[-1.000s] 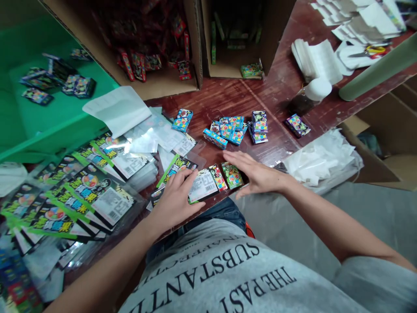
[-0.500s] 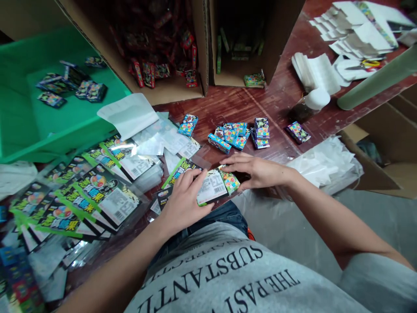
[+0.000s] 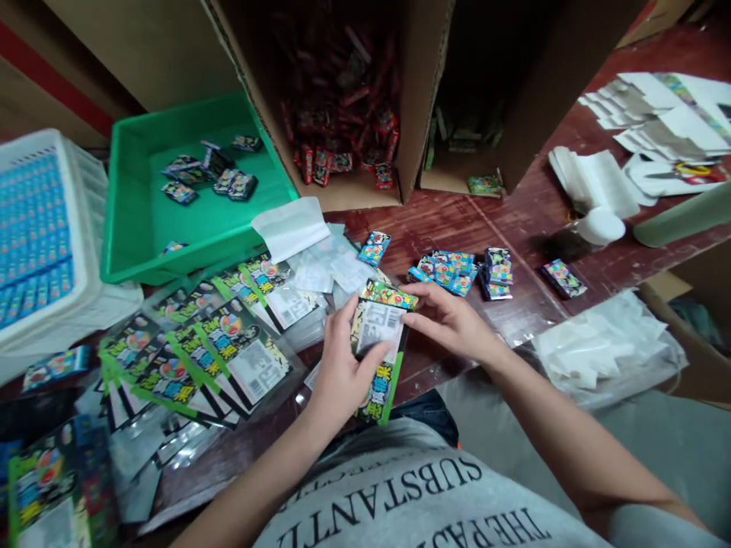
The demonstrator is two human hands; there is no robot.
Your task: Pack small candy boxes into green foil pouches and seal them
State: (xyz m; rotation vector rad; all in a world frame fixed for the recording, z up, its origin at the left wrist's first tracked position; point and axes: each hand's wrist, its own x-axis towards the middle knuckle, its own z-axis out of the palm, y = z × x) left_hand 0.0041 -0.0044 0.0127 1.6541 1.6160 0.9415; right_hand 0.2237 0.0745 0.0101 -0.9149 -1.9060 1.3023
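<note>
My left hand (image 3: pixel 346 365) holds a black and green printed pouch (image 3: pixel 378 388) with a white label, its thumb lying across the front. At the pouch's far end shows a small green candy box (image 3: pixel 391 295); how much of it is inside the pouch I cannot tell. My right hand (image 3: pixel 451 320) closes its fingertips on the right side of that box, by the pouch edge. Beyond the hands lie several blue candy boxes (image 3: pixel 448 270) and a stack of purple ones (image 3: pixel 499 274). To the left, printed pouches (image 3: pixel 228 342) overlap in a fanned pile.
A green tray (image 3: pixel 188 262) with dark boxes and a white basket (image 3: pixel 94 228) of blue boxes stand left. Cardboard cartons (image 3: pixel 422 152) with red and green boxes rise behind. Rightward are a white-capped jar (image 3: pixel 602 226), scissors (image 3: pixel 685 173) and a plastic bag of white scraps (image 3: pixel 605 335).
The pouch has turned from lying sideways to pointing away from me, with the green box at its far end. My view has swung left, bringing in the white basket.
</note>
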